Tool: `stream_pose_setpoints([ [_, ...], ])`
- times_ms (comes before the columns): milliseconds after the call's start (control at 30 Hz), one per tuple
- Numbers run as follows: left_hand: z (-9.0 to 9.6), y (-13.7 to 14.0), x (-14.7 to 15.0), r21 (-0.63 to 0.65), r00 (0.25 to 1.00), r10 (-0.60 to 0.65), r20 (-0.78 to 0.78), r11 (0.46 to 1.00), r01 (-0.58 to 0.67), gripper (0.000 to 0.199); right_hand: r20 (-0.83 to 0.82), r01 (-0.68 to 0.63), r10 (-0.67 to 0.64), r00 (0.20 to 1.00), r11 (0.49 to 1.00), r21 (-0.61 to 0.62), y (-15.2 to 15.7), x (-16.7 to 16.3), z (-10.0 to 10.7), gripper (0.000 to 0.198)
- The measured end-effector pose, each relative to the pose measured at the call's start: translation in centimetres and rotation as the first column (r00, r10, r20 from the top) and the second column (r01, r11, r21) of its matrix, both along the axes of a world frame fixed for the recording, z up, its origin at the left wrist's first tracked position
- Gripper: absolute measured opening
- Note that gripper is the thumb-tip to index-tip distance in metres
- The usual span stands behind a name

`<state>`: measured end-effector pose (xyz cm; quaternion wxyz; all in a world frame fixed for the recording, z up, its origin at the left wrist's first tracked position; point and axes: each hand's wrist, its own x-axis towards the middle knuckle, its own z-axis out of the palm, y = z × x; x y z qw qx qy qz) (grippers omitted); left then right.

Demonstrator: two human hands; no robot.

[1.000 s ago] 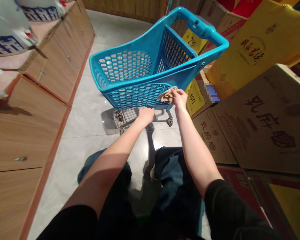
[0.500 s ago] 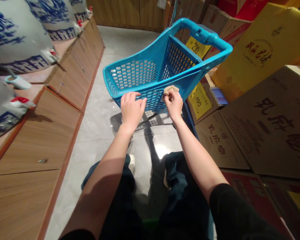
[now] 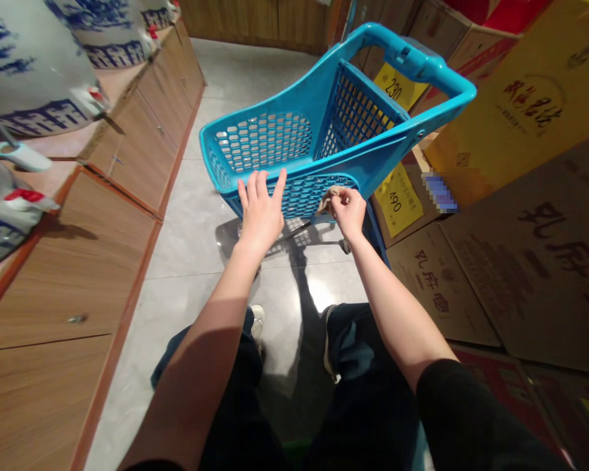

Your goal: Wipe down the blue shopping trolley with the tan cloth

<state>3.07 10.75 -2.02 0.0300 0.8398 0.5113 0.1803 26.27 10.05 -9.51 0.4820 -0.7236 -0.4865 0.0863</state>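
Cart (image 3: 370, 157) near boxes (image 3: 495, 261), floor (image 3: 181, 222) leftward

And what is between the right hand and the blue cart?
A crumpled tan cloth, pinched in the right hand, shows between that hand and the blue cart in the head view. Contact with the cart is unclear.

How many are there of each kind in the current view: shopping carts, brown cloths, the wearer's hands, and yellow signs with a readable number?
Shopping cart: 1, blue
Brown cloth: 1
Hands: 2, the left hand and the right hand
Yellow signs: 2, the 230 sign and the 490 sign
Total: 6
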Motion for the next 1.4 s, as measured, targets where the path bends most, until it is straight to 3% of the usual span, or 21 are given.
stream_pose_setpoints([
  [100,0.5,0.3,0.2,-0.018,1.000,0.008,-0.012,1.000,-0.008,0.085,0.024,-0.055,0.053,0.998,0.995,0.085,0.6,-0.5,0.6,0.017],
  [233,0.8,0.8,0.6,-0.023,0.999,0.043,-0.015,0.999,-0.043,0.085,-0.017,-0.035,0.033,0.999,0.990,-0.139,0.2,-1.3,-0.9,0.015],
  [300,0.5,0.9,0.8,-0.004,0.998,0.060,0.000,0.998,-0.060,0.083,-0.023,-0.045,0.041,0.999,0.980,-0.193,0.0,-1.5,-1.4,0.018],
  [500,0.0,0.7,1.0,0.008,0.997,0.061,0.036,0.998,-0.062,0.077,0.064,-0.026,0.026,0.998,1.000,-0.002,0.6,-1.4,-0.5,0.014],
  [833,0.2,1.2,1.2,-0.022,0.996,0.068,0.064,0.998,-0.066,0.072,0.091,0.014,-0.011,0.996,0.999,-0.035,1.0,-1.8,-0.4,0.013],
  [967,0.2,1.0,1.3,-0.040,0.994,0.064,0.091,0.997,-0.061,0.075,0.050,0.026,-0.025,0.998,0.999,-0.026,0.7,-1.9,-1.4,0.014],
  [1133,0.0,0.7,1.3,-0.017,0.996,0.064,0.060,0.998,-0.063,0.075,-0.066,0.022,-0.033,0.997,0.986,-0.166,0.1,-1.9,-2.7,0.015],
  [1300,0.3,0.3,1.8,0.047,0.998,0.047,0.033,0.998,-0.049,0.071,-0.032,0.071,-0.071,0.997,0.997,0.016,0.9,-1.1,-1.5,0.012],
  [1400,0.6,-0.1,2.7,0.056,0.999,0.029,0.040,0.998,-0.031,0.069,-0.055,0.060,-0.058,0.997,0.998,0.024,1.0,-1.2,-1.5,0.012],
])
